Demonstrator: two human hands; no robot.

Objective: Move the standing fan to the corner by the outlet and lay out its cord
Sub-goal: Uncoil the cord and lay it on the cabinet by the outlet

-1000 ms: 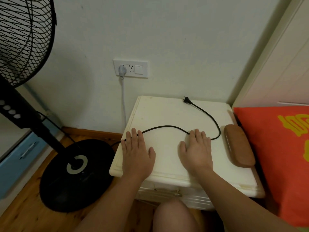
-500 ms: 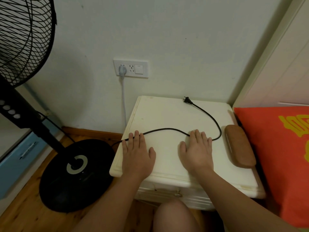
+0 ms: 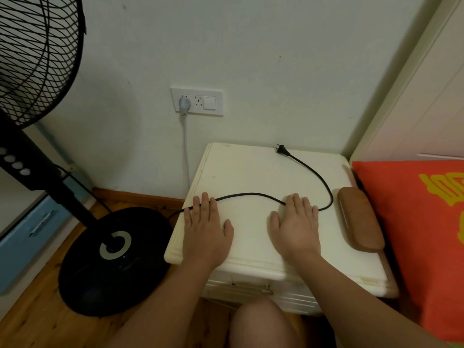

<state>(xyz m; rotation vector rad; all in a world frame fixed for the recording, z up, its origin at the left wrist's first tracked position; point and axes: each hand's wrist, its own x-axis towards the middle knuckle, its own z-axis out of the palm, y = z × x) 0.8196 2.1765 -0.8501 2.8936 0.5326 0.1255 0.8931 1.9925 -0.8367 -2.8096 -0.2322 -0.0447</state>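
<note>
Both hands lay flat and palm down on the cream worktop (image 3: 251, 172) of a bedside cabinet, fingers straight and close together, gripping nothing. The left hand (image 3: 204, 232) rested near the worktop's left edge with its fingertips over the black fan cord (image 3: 251, 195). The right hand (image 3: 295, 229) sat further right, its fingers likewise covering the cord. Between the hands the cord arched across the bare surface. Right of the right hand it looped round and ran to the far edge, where its two-pin plug (image 3: 281, 149) lay unplugged near the wall. Left of the left hand the cord dropped off the edge toward the standing fan (image 3: 113, 259), whose round black base stood on the wooden floor (image 3: 30, 317) just beside the cabinet, below and left of the wall outlet (image 3: 197, 101). A pale plug (image 3: 185, 105) filled the outlet's left socket. A brown case (image 3: 359, 219) lay on the worktop's right side, beside an orange pillow (image 3: 421, 234).
</note>
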